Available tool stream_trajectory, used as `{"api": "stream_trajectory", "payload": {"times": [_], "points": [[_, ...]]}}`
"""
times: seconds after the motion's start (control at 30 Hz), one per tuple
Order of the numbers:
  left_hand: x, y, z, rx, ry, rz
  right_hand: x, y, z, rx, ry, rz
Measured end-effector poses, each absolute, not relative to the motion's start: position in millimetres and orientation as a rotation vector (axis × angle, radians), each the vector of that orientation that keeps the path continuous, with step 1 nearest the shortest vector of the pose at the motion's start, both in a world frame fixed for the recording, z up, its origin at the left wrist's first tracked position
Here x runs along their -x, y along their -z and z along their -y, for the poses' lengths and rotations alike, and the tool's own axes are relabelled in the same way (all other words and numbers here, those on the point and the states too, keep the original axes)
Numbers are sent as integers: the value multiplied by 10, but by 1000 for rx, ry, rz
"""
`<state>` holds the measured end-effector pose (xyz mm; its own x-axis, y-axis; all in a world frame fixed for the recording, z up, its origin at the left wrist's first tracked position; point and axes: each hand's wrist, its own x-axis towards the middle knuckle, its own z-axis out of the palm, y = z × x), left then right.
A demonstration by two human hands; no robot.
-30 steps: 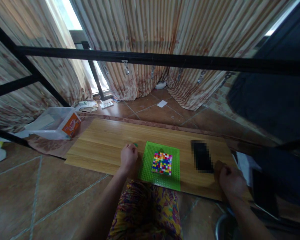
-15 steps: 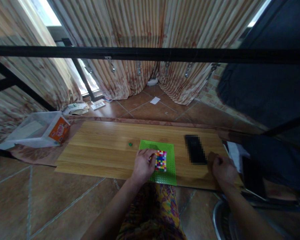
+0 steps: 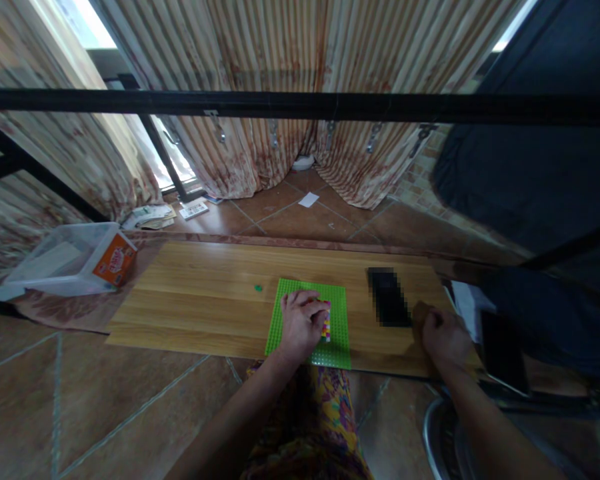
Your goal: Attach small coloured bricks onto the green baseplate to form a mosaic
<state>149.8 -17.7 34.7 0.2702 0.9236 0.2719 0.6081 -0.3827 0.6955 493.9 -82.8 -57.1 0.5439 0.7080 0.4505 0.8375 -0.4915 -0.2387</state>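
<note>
My left hand [image 3: 301,325] is over the green studded baseplate [image 3: 337,355], its thumb and index finger pinched at the upper right of a patch of small multicoloured bricks [image 3: 326,328]. The hand covers most of that patch, and anything between the fingertips is too small to make out. My right hand [image 3: 446,337] rests closed in a fist near the right end of the wooden board [image 3: 190,300]; its palm is hidden. A dark pixelated rectangle [image 3: 390,298] lies just left of that fist. Left of the baseplate sits a small green piece [image 3: 259,288].
A clear plastic box [image 3: 63,263] with an orange label stands left of the board. Above and beyond runs a black metal rail [image 3: 300,107] in front of striped curtains [image 3: 275,53]. At right are a dark flat device [image 3: 504,353] and a metal basin [image 3: 433,440].
My left hand has shifted right and slightly away from me across the multicoloured bricks, covering more of them. My right hand stays in place. The whole view has shifted slightly.
</note>
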Motion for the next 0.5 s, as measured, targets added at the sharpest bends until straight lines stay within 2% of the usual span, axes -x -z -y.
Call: {"api": "stream_trajectory", "payload": {"times": [0.5], "points": [[-1539,-362,130,-1886,-882,-1452,-4924,557,839,2382,415,1247]]}}
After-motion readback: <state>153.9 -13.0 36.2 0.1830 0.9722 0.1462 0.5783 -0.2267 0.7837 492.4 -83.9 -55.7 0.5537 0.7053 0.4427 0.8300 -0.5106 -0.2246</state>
